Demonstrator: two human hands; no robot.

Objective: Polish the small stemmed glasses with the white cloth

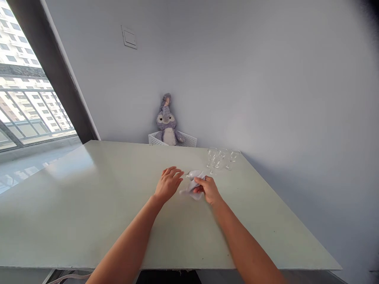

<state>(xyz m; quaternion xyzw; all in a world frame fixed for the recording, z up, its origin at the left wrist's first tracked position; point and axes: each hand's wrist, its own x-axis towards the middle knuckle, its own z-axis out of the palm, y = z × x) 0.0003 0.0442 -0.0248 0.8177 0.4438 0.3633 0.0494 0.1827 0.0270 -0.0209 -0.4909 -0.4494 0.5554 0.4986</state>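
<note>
My right hand (209, 189) is closed on a thin white cloth (194, 193), which hangs down a little over the table. A clear glass (192, 174) lies tilted on its side in the cloth, partly covered by it; how much the right fingers grip the glass itself is hidden. Just left of it is my left hand (168, 184), palm down with fingers stretched out and nothing visible in them. Its fingertips come close to the glass; whether they touch it I cannot tell.
Several clear stemmed glasses (217, 157) stand together at the table's far right corner. Behind the far edge of the pale table (118, 221), a plush toy (168, 122) sits in a white perforated basket (189, 140) by the wall. A window (26, 86) is at left.
</note>
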